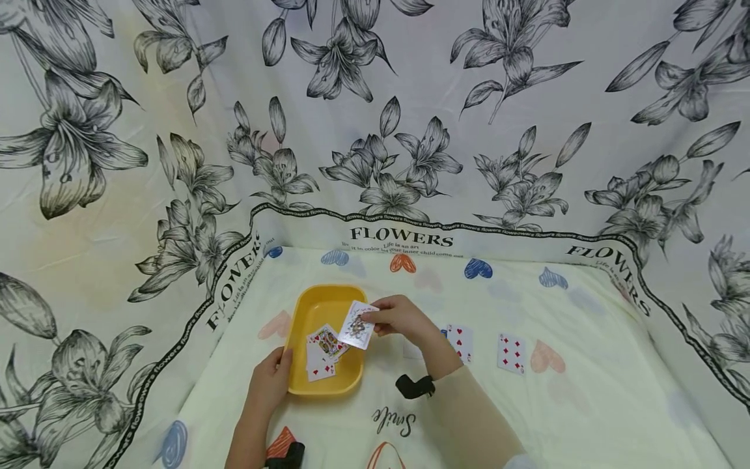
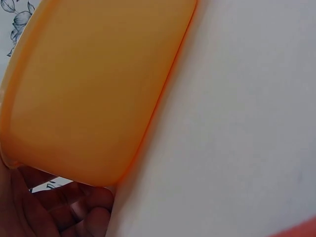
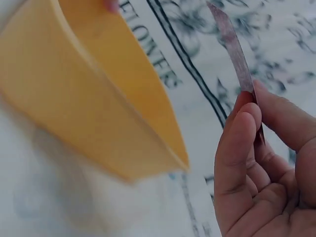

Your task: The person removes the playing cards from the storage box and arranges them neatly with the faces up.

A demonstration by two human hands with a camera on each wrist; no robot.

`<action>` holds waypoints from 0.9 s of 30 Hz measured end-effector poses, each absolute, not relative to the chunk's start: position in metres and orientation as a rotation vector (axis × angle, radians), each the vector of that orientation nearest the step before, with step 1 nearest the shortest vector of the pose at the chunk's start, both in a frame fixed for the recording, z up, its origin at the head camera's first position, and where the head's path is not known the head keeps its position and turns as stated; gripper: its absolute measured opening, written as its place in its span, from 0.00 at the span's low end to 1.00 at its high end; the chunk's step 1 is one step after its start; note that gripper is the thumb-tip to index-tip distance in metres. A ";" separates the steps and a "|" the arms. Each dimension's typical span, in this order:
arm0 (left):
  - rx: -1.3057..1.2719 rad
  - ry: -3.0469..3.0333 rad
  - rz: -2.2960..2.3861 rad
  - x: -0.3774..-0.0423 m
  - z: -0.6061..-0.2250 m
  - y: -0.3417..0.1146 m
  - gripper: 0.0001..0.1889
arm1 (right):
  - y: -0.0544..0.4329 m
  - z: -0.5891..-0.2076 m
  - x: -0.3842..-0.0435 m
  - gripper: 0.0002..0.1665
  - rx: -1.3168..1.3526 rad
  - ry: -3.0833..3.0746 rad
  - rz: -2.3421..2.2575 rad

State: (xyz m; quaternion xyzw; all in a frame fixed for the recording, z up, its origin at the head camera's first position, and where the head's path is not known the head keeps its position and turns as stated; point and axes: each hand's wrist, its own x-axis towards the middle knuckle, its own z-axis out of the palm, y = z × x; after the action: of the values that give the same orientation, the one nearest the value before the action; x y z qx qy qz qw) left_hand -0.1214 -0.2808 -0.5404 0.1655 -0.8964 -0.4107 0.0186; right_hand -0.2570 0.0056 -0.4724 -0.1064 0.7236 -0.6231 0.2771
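My right hand [image 1: 404,319] pinches a playing card [image 1: 353,327] with a figure on it between thumb and fingers. The card is held above the right side of a yellow plastic tray [image 1: 328,306]. Several cards lie inside the tray, among them a colourful face card [image 1: 329,342] over a red-suited card [image 1: 319,370]. At the tray's left edge, my left hand [image 1: 271,379] grips the rim. In the left wrist view its curled fingers [image 2: 96,217] show beside the tray wall [image 2: 94,94]. The right wrist view shows the held card [image 3: 231,39] edge-on and slightly bowed.
Right of the tray, a red six-pip card [image 1: 512,354] lies face up on the pale cloth [image 1: 586,417]. Another red card [image 1: 459,342] is partly behind my right wrist, near a pale card [image 1: 411,350]. A flower-printed curtain [image 1: 387,163] encloses the sides and back.
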 end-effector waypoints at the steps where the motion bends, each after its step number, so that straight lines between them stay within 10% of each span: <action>1: 0.517 -2.783 -1.271 -0.122 -0.541 -0.281 0.30 | 0.017 -0.473 -0.259 0.20 -0.272 1.964 -1.677; 27: 0.575 -2.823 -1.381 -0.124 -0.537 -0.281 0.37 | 0.334 -0.508 -0.215 0.32 0.286 2.252 -1.578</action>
State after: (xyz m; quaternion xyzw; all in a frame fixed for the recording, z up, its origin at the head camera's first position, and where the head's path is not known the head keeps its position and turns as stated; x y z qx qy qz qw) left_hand -0.1235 -0.2806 -0.5374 0.1799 -0.8833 -0.4320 -0.0268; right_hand -0.2154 0.3343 -0.5077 0.1015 0.8003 -0.5605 0.1873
